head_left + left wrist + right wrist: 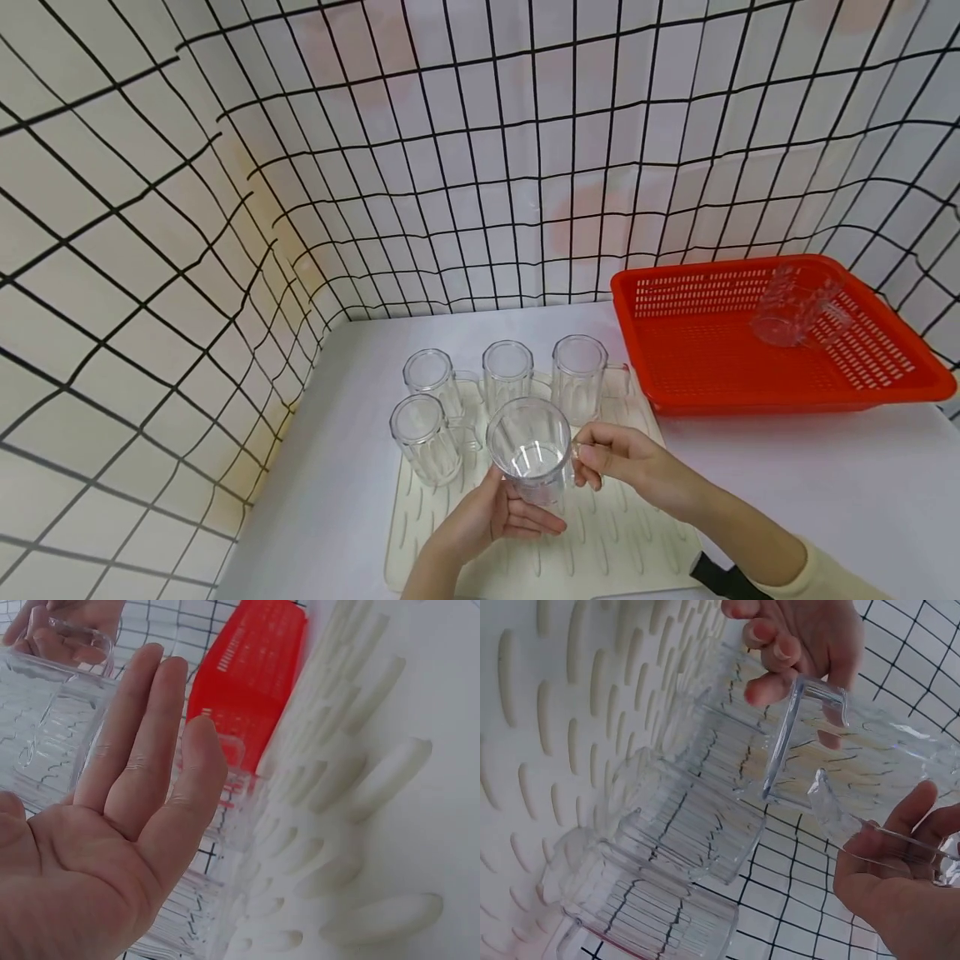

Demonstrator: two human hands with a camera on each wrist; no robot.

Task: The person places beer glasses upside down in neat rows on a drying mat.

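A clear glass mug (pixel 528 437) is held mouth up over the cream ridged mat (pixel 600 558). My right hand (pixel 637 467) grips its handle, with fingers curled round it in the right wrist view. Under and beside the mug's lower part lies my left hand (pixel 498 517), its fingers stretched out and the thumb at the glass. In the left wrist view that palm (pixel 82 877) is bare and the mug (pixel 45 727) shows beyond it. Several more clear mugs stand on the mat, bottoms up, among them a front left one (pixel 427 442) and a back right one (pixel 580 379).
A red plastic basket (pixel 720 367) stands at the right back, with another clear mug (pixel 787 312) inside it. Black wire grid (pixel 450 167) encloses the white table (pixel 315 467) at the back and sides. A dark band (pixel 723 575) sits near the right sleeve.
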